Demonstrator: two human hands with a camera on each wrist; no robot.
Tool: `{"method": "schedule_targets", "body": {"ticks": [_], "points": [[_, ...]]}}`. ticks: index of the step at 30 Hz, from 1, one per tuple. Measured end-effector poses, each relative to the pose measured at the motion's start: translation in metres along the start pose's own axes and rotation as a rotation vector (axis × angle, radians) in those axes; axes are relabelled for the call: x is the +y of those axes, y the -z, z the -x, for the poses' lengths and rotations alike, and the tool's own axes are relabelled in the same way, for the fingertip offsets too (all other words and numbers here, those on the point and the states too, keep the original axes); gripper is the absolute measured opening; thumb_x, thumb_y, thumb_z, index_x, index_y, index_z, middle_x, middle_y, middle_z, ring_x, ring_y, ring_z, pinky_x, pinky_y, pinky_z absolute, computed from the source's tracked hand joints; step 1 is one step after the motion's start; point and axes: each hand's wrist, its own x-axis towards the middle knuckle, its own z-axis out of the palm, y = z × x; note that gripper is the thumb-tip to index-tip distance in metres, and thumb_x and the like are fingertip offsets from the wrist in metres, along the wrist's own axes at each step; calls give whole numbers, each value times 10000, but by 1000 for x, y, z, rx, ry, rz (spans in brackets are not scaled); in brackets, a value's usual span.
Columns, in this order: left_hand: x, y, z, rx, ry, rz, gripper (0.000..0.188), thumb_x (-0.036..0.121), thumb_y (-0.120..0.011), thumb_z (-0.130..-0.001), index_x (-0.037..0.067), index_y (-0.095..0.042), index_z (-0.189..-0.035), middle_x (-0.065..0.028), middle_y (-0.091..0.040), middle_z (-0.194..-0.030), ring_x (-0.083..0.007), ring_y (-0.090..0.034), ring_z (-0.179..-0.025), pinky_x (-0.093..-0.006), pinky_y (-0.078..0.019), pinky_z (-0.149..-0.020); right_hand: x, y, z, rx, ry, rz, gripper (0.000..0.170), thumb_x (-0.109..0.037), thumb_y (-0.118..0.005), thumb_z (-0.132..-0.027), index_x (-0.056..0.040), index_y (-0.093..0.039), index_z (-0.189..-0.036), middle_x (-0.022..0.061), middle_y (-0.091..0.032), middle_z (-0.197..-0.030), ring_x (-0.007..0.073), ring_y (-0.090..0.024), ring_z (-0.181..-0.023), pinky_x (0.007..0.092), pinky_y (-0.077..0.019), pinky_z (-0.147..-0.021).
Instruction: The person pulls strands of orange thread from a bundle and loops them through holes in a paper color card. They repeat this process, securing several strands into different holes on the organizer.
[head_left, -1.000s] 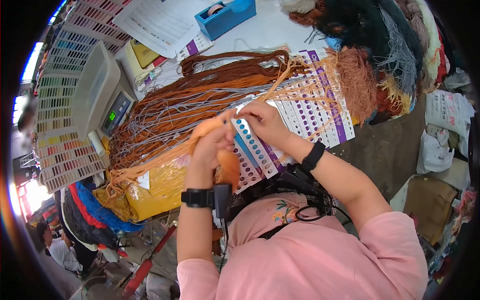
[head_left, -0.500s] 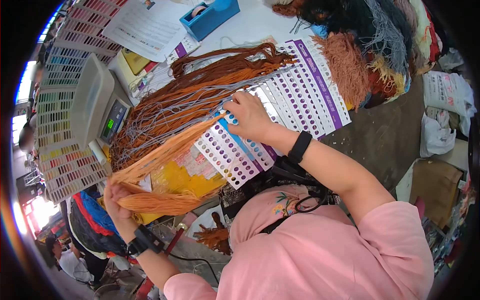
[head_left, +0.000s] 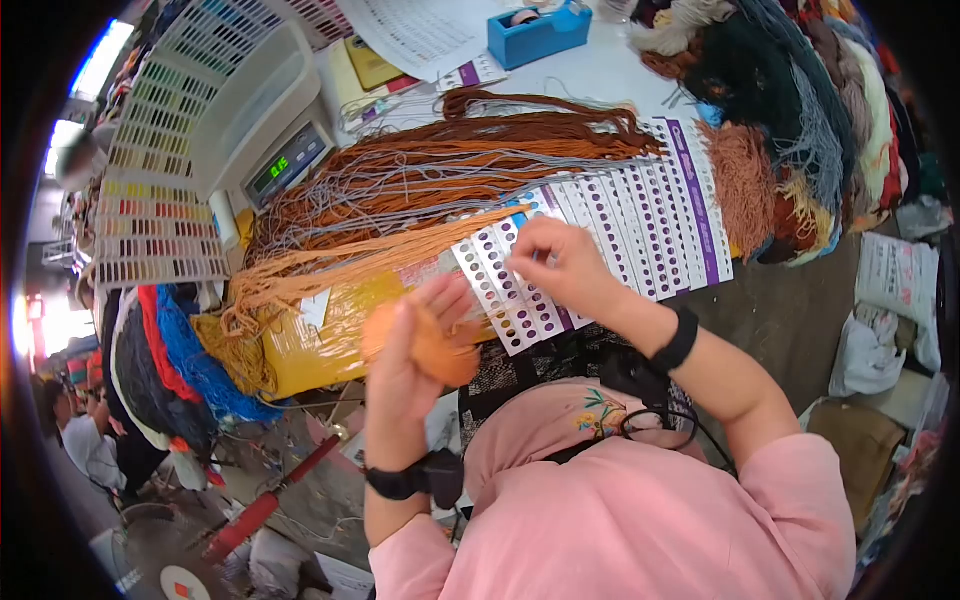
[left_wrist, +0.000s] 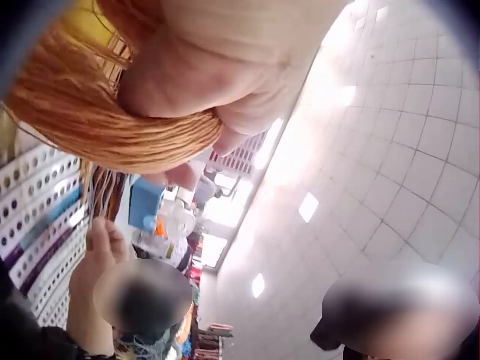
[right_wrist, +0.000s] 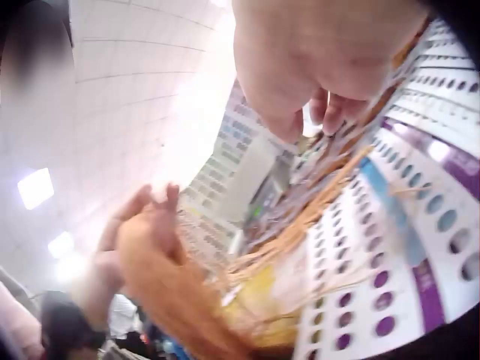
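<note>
A skein of light orange thread (head_left: 446, 350) loops round the fingers of my left hand (head_left: 402, 372), raised in front of the yellow packet. In the left wrist view the skein (left_wrist: 142, 144) bends tightly about those fingers. My right hand (head_left: 568, 268) hovers over the perforated thread cards (head_left: 625, 235), fingers loosely curled, no thread showing between them. One end of a row of light orange strands (head_left: 385, 257) lies at the cards' blue-striped strip (right_wrist: 384, 206). Brown, rust and grey-blue strands (head_left: 430, 150) stretch across the table beyond.
A digital scale (head_left: 285, 165) with a tray stands at the left, beside colour charts (head_left: 160, 215). A blue tape dispenser (head_left: 540, 38) and printed sheets (head_left: 420, 35) lie at the back. Thick thread bundles (head_left: 780, 110) hang at the right; more (head_left: 180, 345) hang at the left edge.
My left hand swings out left with the skein, then comes back towards my body. My right hand lets go of the light orange strands at the cards and lifts slightly.
</note>
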Motion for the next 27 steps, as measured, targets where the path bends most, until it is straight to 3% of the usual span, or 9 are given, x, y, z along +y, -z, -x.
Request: {"method": "schedule_targets", "body": {"ticks": [4, 6, 7, 10, 13, 16, 22, 25, 27], "points": [[-19, 0, -12, -382, 69, 78, 481, 336, -332, -884, -30, -351, -1195, -136, -477, -1110, -204, -496, -949, -336, -398, -825, -54, -14, 12, -251, -391, -555, 85, -78, -563, -748, 1, -590, -737, 33, -560, -635, 79, -519, -521, 198, -398, -451], [-16, -3, -9, -393, 60, 109, 478, 319, -347, -882, -28, -337, -1211, -132, -485, -1096, -192, -500, -936, -319, -407, -806, -52, -12, 15, -202, -403, -665, 93, -71, -553, -753, 12, -595, -755, 38, -566, -619, 76, -520, -505, 189, -397, -443], [-15, -6, -6, -397, 53, 125, 477, 311, -354, -882, -26, -330, -1218, -130, -488, -1090, -186, -502, -929, -311, -412, -796, -51, -11, 16, -180, -407, -720, 98, -67, -548, -756, 17, -597, -764, 40, -568, -612, 75, -521, -497, 184, -396, -438], [-18, -17, 7, -106, -82, -3, 455, 278, -375, -880, -35, -353, -1209, -133, -496, -1067, -157, -509, -868, -278, -417, -727, -52, -8, 21, -167, -390, -710, 100, -60, -538, -758, 17, -600, -776, 42, -563, -598, 72, -518, -490, 176, -387, -432], [-28, -16, 3, -171, -100, -139, 424, 248, -394, -875, -44, -386, -1181, -142, -497, -1070, -154, -513, -860, -273, -428, -709, -60, -7, 24, -130, -398, -610, 96, -62, -545, -752, 20, -596, -763, 46, -565, -601, 70, -511, -477, 172, -381, -422], [-23, -23, 5, -194, -17, 45, 399, 228, -396, -874, -55, -412, -1156, -142, -509, -1055, -165, -520, -876, -279, -441, -718, -69, -5, 27, -167, -422, -494, 70, -24, -541, -748, 23, -593, -750, 48, -572, -617, 64, -524, -492, 161, -376, -397], [-23, -18, 7, -129, 0, 88, 368, 189, -428, -863, -75, -436, -1120, -130, -536, -1006, -142, -527, -820, -251, -433, -685, -49, -4, 33, -132, -396, -699, 80, -66, -554, -745, 9, -584, -739, 52, -563, -587, 69, -504, -469, 172, -381, -408], [-29, -24, 10, -84, -71, -80, 324, 143, -473, -841, -80, -470, -1077, -105, -554, -942, -132, -529, -771, -246, -432, -677, -49, -3, 37, -158, -435, -847, 81, -63, -540, -758, 7, -582, -759, 61, -583, -642, 76, -531, -504, 172, -406, -429], [-30, -21, 8, -124, -69, -2, 297, 116, -494, -828, -80, -490, -1050, -87, -558, -888, -127, -530, -754, -247, -436, -672, -55, -2, 37, -168, -438, -866, 90, -66, -532, -767, 10, -578, -783, 67, -591, -688, 82, -549, -535, 172, -421, -444]]}}
